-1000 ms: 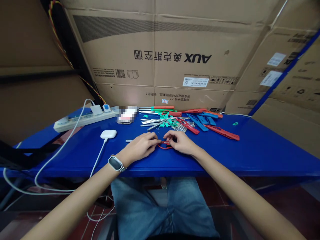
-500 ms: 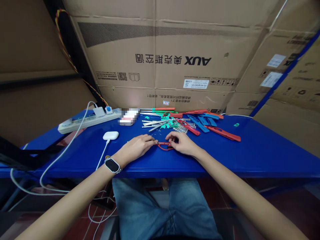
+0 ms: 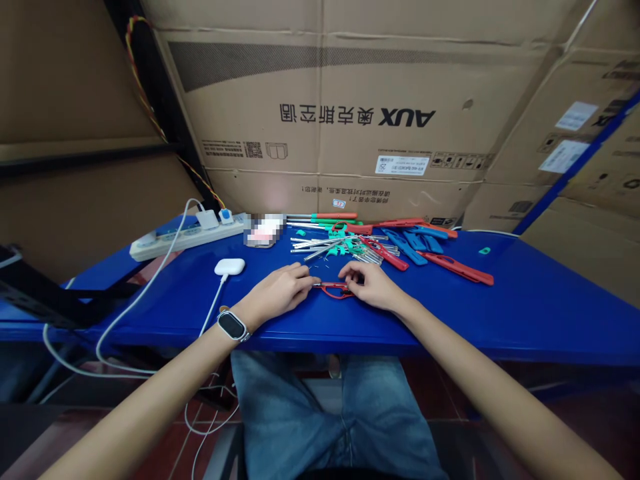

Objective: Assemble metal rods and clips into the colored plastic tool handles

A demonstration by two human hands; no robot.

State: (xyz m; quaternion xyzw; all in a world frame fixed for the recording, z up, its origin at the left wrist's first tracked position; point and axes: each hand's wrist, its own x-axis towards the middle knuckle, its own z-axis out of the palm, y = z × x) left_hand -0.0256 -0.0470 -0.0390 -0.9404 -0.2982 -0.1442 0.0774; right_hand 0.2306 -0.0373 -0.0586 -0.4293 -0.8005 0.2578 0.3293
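Observation:
Near the front edge of the table, a red long-reach lighter casing [image 3: 331, 293] lies between my two hands, with a metal piece along its upper side. My left hand [image 3: 281, 295] grips its left end, thumb and fingers pressed together. At the other end, my right hand [image 3: 374, 285] has curled fingers closed on the casing and covers much of it. Just beyond my hands is a pile of metal tubes [image 3: 306, 248] and green plastic parts [image 3: 340, 248]. Red casings [image 3: 463, 268] and blue casings [image 3: 409, 248] lie to the right of the pile.
A power strip [image 3: 187, 238], a white earphone case [image 3: 230, 267] on a cable and a blurred-out flat object [image 3: 266, 231] are on the left. A cardboard sheet [image 3: 350, 80] stands behind the table. One loose green piece [image 3: 485, 251] lies far right.
The whole view has shifted slightly, so things appear further right. My left fingers look a little more bunched at the casing's end; both hands stay at the casing.

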